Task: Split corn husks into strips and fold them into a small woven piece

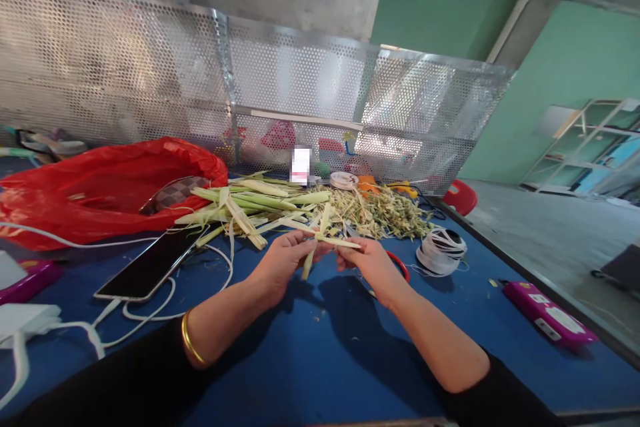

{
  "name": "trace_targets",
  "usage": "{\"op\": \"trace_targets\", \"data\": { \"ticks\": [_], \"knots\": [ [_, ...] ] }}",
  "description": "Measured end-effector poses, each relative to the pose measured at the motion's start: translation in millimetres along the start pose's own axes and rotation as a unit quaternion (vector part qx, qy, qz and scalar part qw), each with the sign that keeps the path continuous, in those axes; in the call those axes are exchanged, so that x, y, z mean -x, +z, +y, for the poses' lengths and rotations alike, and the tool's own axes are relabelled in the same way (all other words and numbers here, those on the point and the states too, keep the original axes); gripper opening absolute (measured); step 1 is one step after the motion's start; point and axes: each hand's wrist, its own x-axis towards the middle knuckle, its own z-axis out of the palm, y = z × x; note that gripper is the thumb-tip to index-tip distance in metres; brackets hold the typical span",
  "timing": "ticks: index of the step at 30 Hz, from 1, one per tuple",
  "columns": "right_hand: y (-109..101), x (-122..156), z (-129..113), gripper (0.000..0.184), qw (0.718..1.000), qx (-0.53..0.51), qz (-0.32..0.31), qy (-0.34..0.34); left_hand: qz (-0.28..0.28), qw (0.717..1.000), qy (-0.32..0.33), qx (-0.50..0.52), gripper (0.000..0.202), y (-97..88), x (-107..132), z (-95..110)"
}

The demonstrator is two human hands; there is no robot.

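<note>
Above the blue table, both hands hold a cross of pale green strips (320, 235) that look like corn husk, folded together at the middle. My left hand (285, 260) pinches its left side, fingers closed. My right hand (367, 263) grips the strip pointing right between thumb and fingers. One arm of the cross points up and away, another hangs down toward me. Just beyond lies a heap of long green husk leaves (260, 200). Partly hidden by my right hand is a red loop handle (401, 268), apparently of scissors.
Left stand a red plastic bag (100, 193), a phone (150, 265) on a white cable, and a white adapter (30, 320). Dry trimmings (395, 213) lie behind. Right are a spool of white string (441, 252) and a purple case (547, 313). A perforated metal panel (295, 80) closes the back.
</note>
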Motion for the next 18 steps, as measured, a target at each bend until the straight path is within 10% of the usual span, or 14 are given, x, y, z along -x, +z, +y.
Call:
{"op": "trace_targets", "data": {
  "ticks": [4, 18],
  "knots": [
    [19, 13, 0, 0.026, 0.995, -0.023, -0.094, 0.029, -0.017, 1.0, 0.008, 0.019, 0.019, 3.7, 1, -8],
    [36, 18, 9, 0.03, 0.994, 0.027, -0.093, -0.043, 0.044, 0.998, -0.018, 0.05, 0.034, 9.4, 3, -18]
  ]
}}
